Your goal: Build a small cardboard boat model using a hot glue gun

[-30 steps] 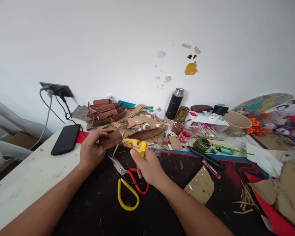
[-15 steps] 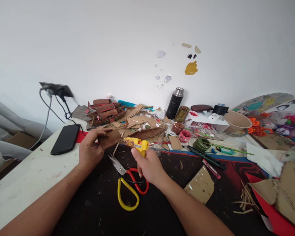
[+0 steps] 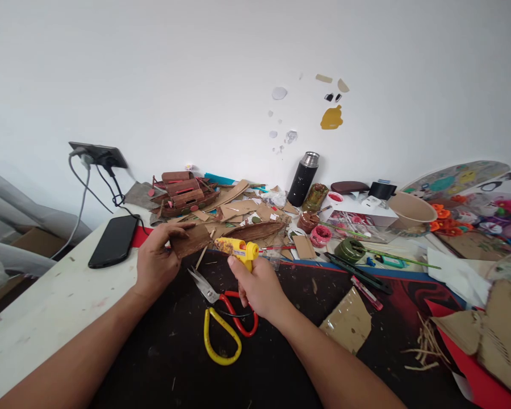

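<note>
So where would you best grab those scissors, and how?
Probably by the yellow loop, coming from the person's side. The scissors lie on the dark mat with their blades pointing away, and that loop is the nearest part, its broad curve uncovered. The red loop looks harder: the right hand hides part of it in this view.

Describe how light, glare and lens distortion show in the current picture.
Head view: soft light on the wall, dimmer toward the corners; small glints on the metal flask top and shiny brown card; pale cloth at left looks stretched; the yellow glue gun is fairly sharp.
</note>
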Demonstrator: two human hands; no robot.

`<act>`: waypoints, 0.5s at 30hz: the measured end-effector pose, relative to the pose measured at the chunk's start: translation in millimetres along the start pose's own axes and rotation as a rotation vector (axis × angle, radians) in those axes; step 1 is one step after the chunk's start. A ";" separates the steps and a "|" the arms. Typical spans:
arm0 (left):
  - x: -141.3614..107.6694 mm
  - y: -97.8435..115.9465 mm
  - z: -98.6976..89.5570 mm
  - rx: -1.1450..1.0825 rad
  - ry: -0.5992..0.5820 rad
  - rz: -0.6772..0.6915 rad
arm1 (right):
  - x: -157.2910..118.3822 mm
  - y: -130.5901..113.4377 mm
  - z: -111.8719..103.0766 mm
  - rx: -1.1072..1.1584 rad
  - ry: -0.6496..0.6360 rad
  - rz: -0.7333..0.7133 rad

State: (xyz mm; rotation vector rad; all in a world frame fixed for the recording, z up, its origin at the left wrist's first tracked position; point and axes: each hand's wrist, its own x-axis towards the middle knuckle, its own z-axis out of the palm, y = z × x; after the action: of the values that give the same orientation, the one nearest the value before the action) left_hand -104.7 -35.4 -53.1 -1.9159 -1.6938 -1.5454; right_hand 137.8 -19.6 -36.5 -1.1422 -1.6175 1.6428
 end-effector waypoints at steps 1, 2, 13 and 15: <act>0.0 -0.2 0.0 0.000 -0.001 -0.002 | 0.1 -0.2 -0.2 -0.003 0.001 0.001; 0.1 -0.3 0.1 -0.002 -0.002 -0.001 | 0.2 -0.5 -0.3 -0.006 0.003 0.003; 0.6 0.2 -0.7 0.015 0.011 0.013 | -1.5 -2.0 -0.6 -0.013 -0.002 0.001; 0.3 -0.1 -1.2 0.017 0.019 0.012 | -1.8 -3.1 -0.5 -0.009 -0.002 0.001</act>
State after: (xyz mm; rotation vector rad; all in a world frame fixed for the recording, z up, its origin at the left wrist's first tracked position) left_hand -105.5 -35.9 -52.4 -1.8939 -1.6795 -1.5346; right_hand 138.6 -20.5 -33.1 -1.1461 -1.6273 1.6392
